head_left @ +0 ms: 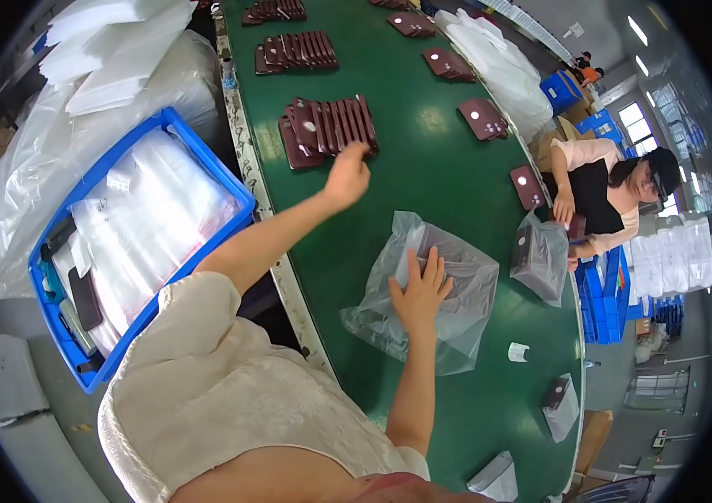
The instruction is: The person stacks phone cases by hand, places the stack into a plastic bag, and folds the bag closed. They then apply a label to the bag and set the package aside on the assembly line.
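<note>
My left hand [347,178] is at the near end of a row of dark brown, flat, rounded pieces [332,126], its fingers curled at the last piece; what they grip is partly hidden. My right hand [421,293] rests with spread fingers on a clear plastic bag [465,281], pressing it flat on the green work surface [406,168]. A pale shape shows through the bag beneath the fingers; I cannot make out what it is.
More brown rows [297,52] lie farther up. A blue crate [243,197] with plastic bags stands at left. Opposite, a co-worker [599,184] handles a brown piece beside a bagged stack [540,260]. Wrapped packs [561,409] and a small white slip [518,352] lie at right.
</note>
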Tool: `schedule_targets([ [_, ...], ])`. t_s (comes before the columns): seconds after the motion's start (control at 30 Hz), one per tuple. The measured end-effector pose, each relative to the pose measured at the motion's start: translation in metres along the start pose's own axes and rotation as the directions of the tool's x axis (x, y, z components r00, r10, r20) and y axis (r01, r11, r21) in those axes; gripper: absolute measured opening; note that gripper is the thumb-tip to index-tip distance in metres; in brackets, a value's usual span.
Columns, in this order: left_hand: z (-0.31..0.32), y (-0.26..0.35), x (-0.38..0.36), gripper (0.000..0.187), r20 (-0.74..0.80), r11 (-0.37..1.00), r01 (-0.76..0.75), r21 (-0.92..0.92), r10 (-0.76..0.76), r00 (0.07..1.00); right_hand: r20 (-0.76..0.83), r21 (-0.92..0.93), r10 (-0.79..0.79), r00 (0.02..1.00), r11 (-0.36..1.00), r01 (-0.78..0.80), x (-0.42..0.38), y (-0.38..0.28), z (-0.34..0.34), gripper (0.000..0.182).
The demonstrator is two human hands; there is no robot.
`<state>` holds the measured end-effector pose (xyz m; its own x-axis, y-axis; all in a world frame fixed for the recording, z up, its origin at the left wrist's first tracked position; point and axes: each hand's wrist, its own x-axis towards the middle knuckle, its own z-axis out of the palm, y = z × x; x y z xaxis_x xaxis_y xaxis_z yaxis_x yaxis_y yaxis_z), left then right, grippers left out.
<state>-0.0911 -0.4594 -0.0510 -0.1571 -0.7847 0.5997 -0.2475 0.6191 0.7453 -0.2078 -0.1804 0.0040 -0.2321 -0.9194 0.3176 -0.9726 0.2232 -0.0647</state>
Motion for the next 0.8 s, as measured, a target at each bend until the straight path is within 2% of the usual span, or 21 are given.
schedule_targets([
  [0.07,-0.003,-0.027,0.019,0.042,-0.140,0.991,0.111,0.080,-0.100,0.985,0.059,0.073,0.084,0.995,0.993,-0.088,0.018,-0.003,-0.008,0.072],
  [0.1,-0.002,-0.033,0.023,0.042,-0.139,0.991,0.107,0.081,-0.095,0.986,0.055,0.076,0.086,0.995,0.993,-0.090,0.031,-0.002,-0.007,0.072],
  [0.2,-0.007,-0.035,0.036,0.054,-0.006,0.883,0.448,-0.139,-0.453,0.891,-0.007,0.287,-0.048,0.999,0.957,0.048,0.082,-0.002,0.002,0.078],
  [0.23,-0.009,-0.033,0.041,0.054,-0.002,0.886,0.444,-0.135,-0.448,0.894,-0.010,0.291,-0.042,0.999,0.956,0.043,0.101,-0.002,0.016,0.078],
  [0.3,-0.011,-0.026,0.053,0.044,0.064,0.623,0.631,-0.462,-0.687,0.724,-0.046,0.587,-0.122,0.992,0.800,0.125,0.144,0.001,0.060,0.086],
  [0.33,-0.011,-0.021,0.060,0.040,0.134,0.439,0.671,-0.597,-0.770,0.623,-0.080,0.590,-0.105,0.991,0.796,0.132,0.164,-0.002,0.080,0.090],
  [0.37,-0.010,-0.028,0.063,0.040,0.138,0.452,0.663,-0.597,-0.756,0.640,-0.121,0.592,-0.088,0.989,0.793,0.144,0.184,-0.010,0.097,0.094],
  [0.43,-0.014,-0.051,0.065,0.016,0.450,0.261,0.693,-0.672,-0.599,0.662,-0.128,0.676,-0.031,0.991,0.728,0.110,0.222,-0.025,0.121,0.104],
  [0.47,-0.014,-0.046,0.064,0.008,0.475,0.243,0.705,-0.666,-0.591,0.652,-0.156,0.669,-0.020,0.988,0.733,0.120,0.234,-0.032,0.138,0.107],
  [0.5,-0.016,-0.040,0.065,0.009,0.501,0.230,0.718,-0.657,-0.578,0.644,-0.190,0.662,-0.003,0.982,0.738,0.131,0.248,-0.038,0.153,0.111],
  [0.53,-0.004,-0.085,0.065,0.006,0.601,0.226,0.731,-0.644,-0.443,0.666,-0.124,0.687,0.036,0.992,0.724,0.059,0.256,-0.047,0.159,0.105],
  [0.57,0.013,-0.128,0.065,0.012,0.686,0.221,0.749,-0.624,-0.304,0.661,-0.048,0.711,0.071,0.996,0.703,-0.016,0.262,-0.052,0.161,0.099],
  [0.6,0.010,-0.103,0.066,0.012,0.695,0.238,0.751,-0.616,-0.283,0.661,-0.069,0.713,0.091,0.993,0.701,-0.015,0.265,-0.053,0.158,0.099],
  [0.67,-0.013,-0.033,0.056,0.035,0.574,0.328,0.793,-0.513,-0.556,0.601,-0.005,0.748,0.225,0.974,0.647,-0.146,0.260,-0.058,0.154,0.085],
  [0.7,-0.015,-0.031,0.055,0.035,0.581,0.324,0.800,-0.506,-0.557,0.593,0.041,0.758,0.284,0.958,0.616,-0.215,0.254,-0.061,0.150,0.078],
  [0.73,-0.014,-0.030,0.053,0.040,0.457,0.479,0.709,-0.517,-0.547,0.702,0.048,0.755,0.290,0.956,0.616,-0.225,0.247,-0.060,0.141,0.078],
  [0.8,-0.014,-0.028,0.043,0.054,0.212,0.741,0.494,-0.454,-0.448,0.868,-0.200,0.753,0.360,0.911,0.652,-0.092,0.224,-0.054,0.106,0.058],
])
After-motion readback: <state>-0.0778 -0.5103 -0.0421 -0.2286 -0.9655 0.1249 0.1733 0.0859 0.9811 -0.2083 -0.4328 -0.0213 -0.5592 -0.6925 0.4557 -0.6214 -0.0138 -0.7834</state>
